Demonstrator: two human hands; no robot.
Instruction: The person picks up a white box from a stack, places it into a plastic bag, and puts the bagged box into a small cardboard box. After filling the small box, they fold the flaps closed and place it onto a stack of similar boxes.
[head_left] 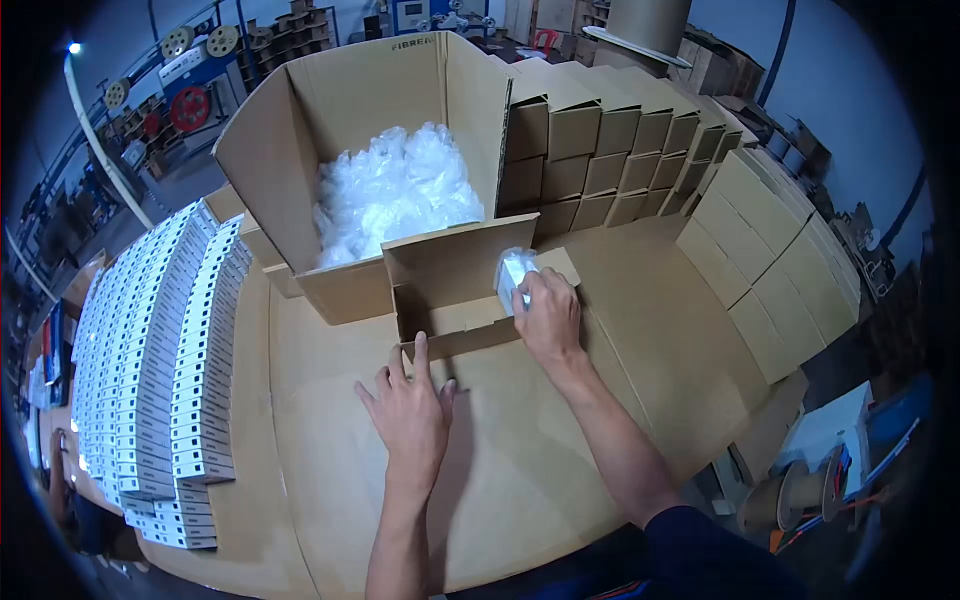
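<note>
An open small cardboard box stands in the middle of the table. In its right end is a white item wrapped in clear plastic, with my right hand closed around its near side. What kind of item lies inside the wrap cannot be made out. My left hand is in front of the box, fingers spread, its fingertips at the box's front wall near the left corner. Directly behind stands a large open carton filled with crumpled clear plastic bags.
Long stacks of small white boxes line the table's left side. Closed brown cartons are piled at the back right, and more cartons stand at the right edge. Part of another person shows at far left.
</note>
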